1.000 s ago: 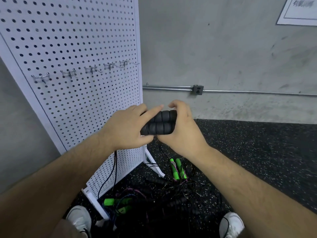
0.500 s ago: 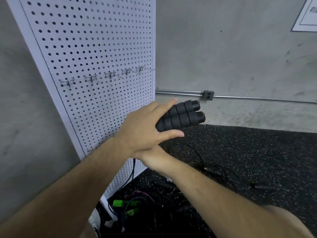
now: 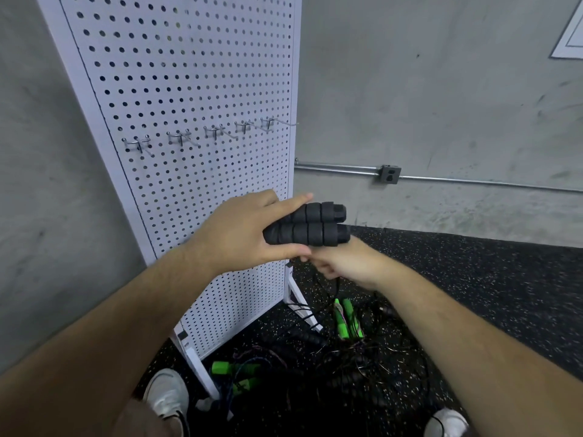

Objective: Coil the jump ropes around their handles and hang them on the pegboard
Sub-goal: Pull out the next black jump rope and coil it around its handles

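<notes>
Near the right edge of the pegboard (image 3: 189,74), the left hand (image 3: 239,238) clamps the 2 black handles (image 3: 315,228) side by side, more level than 0.5 s ago. Below their tips the right hand (image 3: 347,263), no longer tucked under the left wrist, curls round the black cord (image 3: 337,283).

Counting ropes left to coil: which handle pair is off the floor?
The black pair, gripped in the left hand; the two green pairs lie on the floor.
</notes>
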`<state>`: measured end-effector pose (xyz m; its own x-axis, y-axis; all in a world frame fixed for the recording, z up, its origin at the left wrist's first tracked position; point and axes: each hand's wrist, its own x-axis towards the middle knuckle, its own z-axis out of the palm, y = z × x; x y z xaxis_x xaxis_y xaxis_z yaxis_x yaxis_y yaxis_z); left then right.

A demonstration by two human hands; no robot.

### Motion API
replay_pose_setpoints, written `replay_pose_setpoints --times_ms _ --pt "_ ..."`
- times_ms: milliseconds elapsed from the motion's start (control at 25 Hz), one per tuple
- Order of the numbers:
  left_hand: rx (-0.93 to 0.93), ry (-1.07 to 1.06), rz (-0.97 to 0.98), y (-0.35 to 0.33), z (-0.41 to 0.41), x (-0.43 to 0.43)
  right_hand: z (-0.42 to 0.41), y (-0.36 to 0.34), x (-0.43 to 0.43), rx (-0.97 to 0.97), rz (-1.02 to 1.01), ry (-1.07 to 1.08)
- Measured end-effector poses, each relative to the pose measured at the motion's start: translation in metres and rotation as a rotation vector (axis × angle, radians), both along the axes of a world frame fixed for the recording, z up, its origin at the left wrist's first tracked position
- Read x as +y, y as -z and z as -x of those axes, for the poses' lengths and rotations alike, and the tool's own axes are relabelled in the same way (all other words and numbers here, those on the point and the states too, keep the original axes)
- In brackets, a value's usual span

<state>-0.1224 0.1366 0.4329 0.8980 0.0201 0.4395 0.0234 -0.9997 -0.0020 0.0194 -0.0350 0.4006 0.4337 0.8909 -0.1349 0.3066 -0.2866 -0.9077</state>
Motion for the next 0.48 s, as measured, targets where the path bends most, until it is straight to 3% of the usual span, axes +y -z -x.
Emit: replay_pose_setpoints --times_ms 240,360,480 --pt "0.010 0.005 -0.155 0.005 -0.001 0.010 -0.022 -0.026 -0.038 -0.103 -0.006 0.167" --pt "-0.010 0.014 -0.213 0.010 -0.010 0.006 -0.020 -0.032 -0.040 -0.006 -0.002 0.209" --pt "-0.029 -0.006 -0.195 0.013 -0.014 0.002 -0.017 -0.030 -0.041 -0.293 0.049 0.248"
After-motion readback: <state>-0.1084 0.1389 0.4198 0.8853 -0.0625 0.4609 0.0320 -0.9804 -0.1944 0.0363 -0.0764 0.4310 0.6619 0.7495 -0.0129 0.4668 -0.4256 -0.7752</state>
